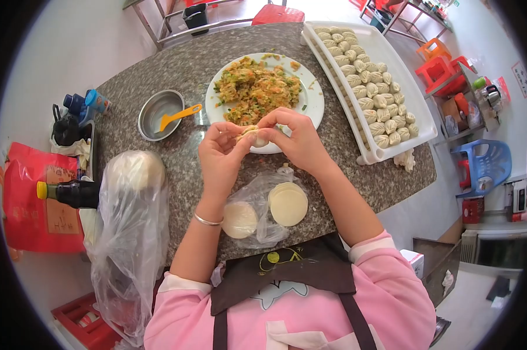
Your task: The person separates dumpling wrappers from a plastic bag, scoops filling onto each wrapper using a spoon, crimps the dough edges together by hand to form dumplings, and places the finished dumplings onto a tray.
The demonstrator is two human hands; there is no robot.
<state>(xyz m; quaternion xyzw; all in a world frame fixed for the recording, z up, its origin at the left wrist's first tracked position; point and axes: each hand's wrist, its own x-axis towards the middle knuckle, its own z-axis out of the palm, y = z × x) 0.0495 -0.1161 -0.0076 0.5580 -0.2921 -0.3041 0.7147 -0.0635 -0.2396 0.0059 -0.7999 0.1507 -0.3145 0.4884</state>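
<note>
Between my two hands, over the near rim of the filling plate, is a partly folded dumpling (253, 135). My left hand (224, 147) pinches its left side with thumb and fingertips. From the right, my right hand (292, 139) grips the dumpling's edge with thumb and forefinger. Fingers cover much of the dough. Behind them the white plate (313, 105) bears a heap of chopped vegetable filling (256, 87). Closer to my body, a stack of round wrappers (288, 205) lies on a clear plastic bag, beside more wrappers (240, 220) under the plastic.
A white tray (405, 87) with rows of pleated dumplings (371, 87) stands at the right. On the left are a metal bowl (148, 119) with an orange spatula (179, 116), bagged dough (136, 175) and a dark bottle (71, 193). The speckled table (187, 70) curves away at its far edge.
</note>
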